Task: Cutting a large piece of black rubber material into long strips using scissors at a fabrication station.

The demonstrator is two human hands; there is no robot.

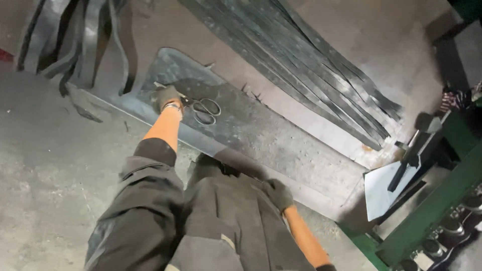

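My left hand [165, 95], in a dark glove, reaches forward and rests on a large dark rubber sheet [261, 130] lying on the floor. Its fingers are curled at the blade end of a pair of scissors [205, 110], which lies flat on the sheet with its handle loops pointing right. Whether the hand grips the blades is hidden by the glove. My right hand [277, 193], also gloved, sits curled against my knee at the near edge of the sheet, holding nothing that I can see. My dark trousers [221, 221] fill the lower middle.
Several long dark rubber strips [321, 65] lie fanned out beyond the sheet at upper right, and more strips [75, 40] hang at upper left. A green metal frame [432, 211] with a pale plate [386, 188] and a black tool stands at right. The floor is concrete [55, 175].
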